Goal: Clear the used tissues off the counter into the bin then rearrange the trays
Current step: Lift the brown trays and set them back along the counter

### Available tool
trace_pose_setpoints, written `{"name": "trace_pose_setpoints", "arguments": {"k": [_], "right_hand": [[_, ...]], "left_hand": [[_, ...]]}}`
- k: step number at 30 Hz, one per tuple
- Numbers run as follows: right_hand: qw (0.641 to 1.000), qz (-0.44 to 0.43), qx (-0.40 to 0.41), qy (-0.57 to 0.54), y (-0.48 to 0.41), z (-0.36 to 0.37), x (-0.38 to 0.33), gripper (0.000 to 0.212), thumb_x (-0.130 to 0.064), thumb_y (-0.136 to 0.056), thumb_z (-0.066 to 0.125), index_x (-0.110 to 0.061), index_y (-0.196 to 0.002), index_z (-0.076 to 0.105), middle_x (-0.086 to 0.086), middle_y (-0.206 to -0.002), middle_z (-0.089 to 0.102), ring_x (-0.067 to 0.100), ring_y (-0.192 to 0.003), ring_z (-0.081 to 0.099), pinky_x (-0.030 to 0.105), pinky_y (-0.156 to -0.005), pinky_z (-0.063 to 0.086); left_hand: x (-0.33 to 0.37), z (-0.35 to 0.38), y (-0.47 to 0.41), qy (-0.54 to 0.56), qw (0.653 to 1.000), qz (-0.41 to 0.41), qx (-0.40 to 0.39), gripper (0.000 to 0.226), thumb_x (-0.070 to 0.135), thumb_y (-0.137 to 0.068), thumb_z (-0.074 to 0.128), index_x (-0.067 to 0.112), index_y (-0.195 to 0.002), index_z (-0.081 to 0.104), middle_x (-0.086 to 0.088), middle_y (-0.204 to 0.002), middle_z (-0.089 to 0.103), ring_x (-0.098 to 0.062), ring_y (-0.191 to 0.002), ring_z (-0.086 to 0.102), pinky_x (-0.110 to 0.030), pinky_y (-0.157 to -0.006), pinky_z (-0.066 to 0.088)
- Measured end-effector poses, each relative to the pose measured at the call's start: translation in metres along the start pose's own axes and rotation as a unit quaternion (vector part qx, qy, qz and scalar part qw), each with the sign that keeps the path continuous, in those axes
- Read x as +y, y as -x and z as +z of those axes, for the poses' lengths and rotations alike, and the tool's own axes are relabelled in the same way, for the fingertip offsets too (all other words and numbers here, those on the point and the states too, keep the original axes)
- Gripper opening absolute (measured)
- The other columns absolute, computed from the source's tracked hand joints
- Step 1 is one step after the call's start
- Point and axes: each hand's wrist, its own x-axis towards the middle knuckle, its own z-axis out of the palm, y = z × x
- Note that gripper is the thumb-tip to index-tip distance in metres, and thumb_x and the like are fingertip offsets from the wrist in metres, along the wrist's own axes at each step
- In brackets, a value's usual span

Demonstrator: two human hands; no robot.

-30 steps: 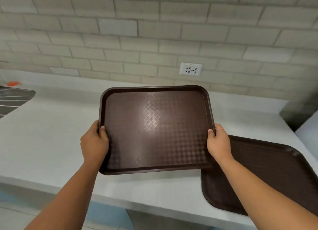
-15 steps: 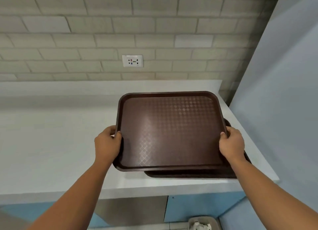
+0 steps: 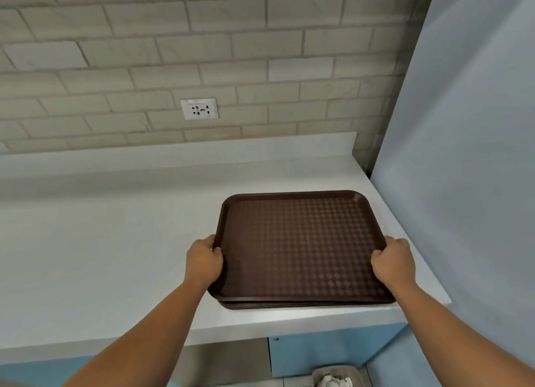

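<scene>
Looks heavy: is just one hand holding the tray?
No, the left hand and the right hand each grip a side of the top tray.

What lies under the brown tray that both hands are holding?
Under the top tray, only the front rim of a lower tray shows, resting on the counter. The rest is covered, so I cannot tell how many trays lie there.
</scene>
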Motion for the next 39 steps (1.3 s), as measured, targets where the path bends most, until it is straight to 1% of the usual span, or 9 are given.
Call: {"name": "trace_pose_setpoints", "arguments": {"k": [3, 6, 11, 14, 17, 24, 28, 34, 39], "right_hand": [[1.000, 0.001, 0.008, -0.007, 0.000, 0.001, 0.005, 0.022, -0.005, -0.090, 0.051, -0.005, -0.106, 0.066, 0.017, -0.108, 0.052, 0.023, -0.070, 0.055, 0.034, -0.077, 0.053], [1.000, 0.002, 0.004, -0.014, 0.001, -0.001, 0.010, 0.028, -0.001, -0.093, 0.050, -0.006, -0.112, 0.069, 0.017, -0.118, 0.052, 0.024, -0.082, 0.055, 0.029, -0.082, 0.045], [1.000, -0.011, 0.019, 0.000, 0.010, -0.003, 0.018, 0.037, -0.007, -0.094, 0.048, -0.006, -0.131, 0.056, 0.019, -0.123, 0.050, 0.032, -0.098, 0.057, 0.041, -0.092, 0.050], [1.000, -0.012, 0.019, 0.005, 0.019, 0.005, 0.030, 0.029, -0.007, -0.094, 0.043, -0.007, -0.118, 0.059, 0.018, -0.109, 0.059, 0.029, -0.088, 0.057, 0.041, -0.084, 0.053], [0.999, -0.002, 0.028, -0.025, 0.025, 0.009, 0.037, 0.025, -0.005, -0.096, 0.041, -0.006, -0.106, 0.064, 0.011, -0.096, 0.064, 0.021, -0.076, 0.054, 0.029, -0.076, 0.047], [0.997, -0.018, 0.051, -0.050, 0.007, 0.015, 0.030, 0.028, -0.005, -0.098, 0.041, -0.005, -0.112, 0.064, 0.011, -0.099, 0.067, 0.017, -0.077, 0.052, 0.026, -0.079, 0.043], [0.997, -0.031, 0.050, -0.051, -0.022, 0.025, 0.022, 0.027, -0.003, -0.097, 0.041, -0.005, -0.109, 0.065, 0.012, -0.095, 0.067, 0.018, -0.074, 0.054, 0.026, -0.074, 0.044], [0.998, -0.021, 0.047, -0.045, -0.069, 0.036, 0.005, 0.027, -0.001, -0.096, 0.040, -0.004, -0.102, 0.066, 0.007, -0.085, 0.064, 0.019, -0.070, 0.054, 0.026, -0.070, 0.043], [0.999, -0.009, 0.044, -0.032, -0.114, 0.048, -0.002, 0.025, 0.000, -0.095, 0.040, -0.002, -0.099, 0.065, 0.009, -0.083, 0.063, 0.021, -0.068, 0.054, 0.026, -0.067, 0.044]], "left_hand": [[-0.003, 0.006, 0.001, 0.000, 1.000, -0.005, 0.005, 0.039, 0.007, -0.097, 0.044, 0.015, -0.131, 0.062, -0.012, -0.115, 0.069, -0.022, -0.089, 0.059, -0.027, -0.082, 0.043], [-0.011, 0.014, 0.007, -0.014, 1.000, -0.004, 0.001, 0.039, 0.016, -0.100, 0.044, 0.019, -0.137, 0.057, -0.013, -0.119, 0.064, -0.028, -0.105, 0.060, -0.033, -0.092, 0.045], [-0.010, 0.029, 0.022, -0.010, 1.000, -0.019, 0.010, 0.039, 0.020, -0.105, 0.036, 0.018, -0.143, 0.047, -0.010, -0.121, 0.063, -0.024, -0.097, 0.059, -0.034, -0.090, 0.048], [-0.003, 0.032, 0.036, 0.017, 0.999, -0.032, 0.024, 0.042, 0.011, -0.104, 0.036, 0.012, -0.145, 0.043, -0.008, -0.131, 0.060, -0.030, -0.108, 0.061, -0.040, -0.100, 0.048], [-0.001, 0.030, 0.047, 0.043, 0.999, -0.014, 0.024, 0.047, 0.004, -0.100, 0.034, 0.017, -0.144, 0.044, -0.006, -0.125, 0.063, -0.021, -0.091, 0.057, -0.039, -0.096, 0.050], [-0.002, 0.037, 0.021, 0.033, 0.999, -0.005, 0.024, 0.049, 0.004, -0.100, 0.034, 0.020, -0.146, 0.043, -0.007, -0.119, 0.065, -0.020, -0.087, 0.056, -0.038, -0.094, 0.050], [-0.001, 0.045, -0.005, 0.045, 0.998, -0.017, 0.030, 0.052, 0.005, -0.098, 0.034, 0.026, -0.144, 0.044, -0.004, -0.121, 0.065, -0.020, -0.092, 0.056, -0.038, -0.096, 0.049], [0.014, 0.057, -0.050, 0.049, 0.998, -0.015, 0.034, 0.055, 0.002, -0.095, 0.033, 0.030, -0.142, 0.045, -0.001, -0.117, 0.066, -0.020, -0.089, 0.057, -0.032, -0.087, 0.048], [0.026, 0.073, -0.098, 0.050, 0.998, -0.011, 0.034, 0.056, 0.001, -0.095, 0.033, 0.027, -0.142, 0.046, -0.002, -0.121, 0.065, -0.026, -0.100, 0.061, -0.038, -0.095, 0.050]]}}
